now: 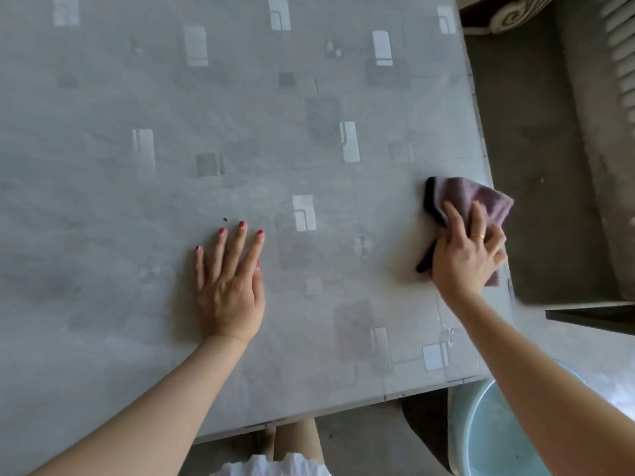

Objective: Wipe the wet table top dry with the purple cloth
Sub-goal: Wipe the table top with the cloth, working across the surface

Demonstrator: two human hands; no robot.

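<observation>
The right hand (467, 252) grips the purple cloth (470, 201), pressing it onto the surface (206, 97) near its right edge. The left hand (228, 286) lies flat, fingers straight, well apart from it. Water droplets (446, 333) sit nearer the front corner, above a pale blue basin (488, 438).

table (137, 201) spreads ahead of you | your left hand (228, 293) lies flat on it near the front edge | your right hand (469, 255) sits on the cloth (481, 197) at the table's right edge | droplets (446, 331) lie nearer you than the cloth | basin (488, 438) on the floor off the front-right corner
</observation>
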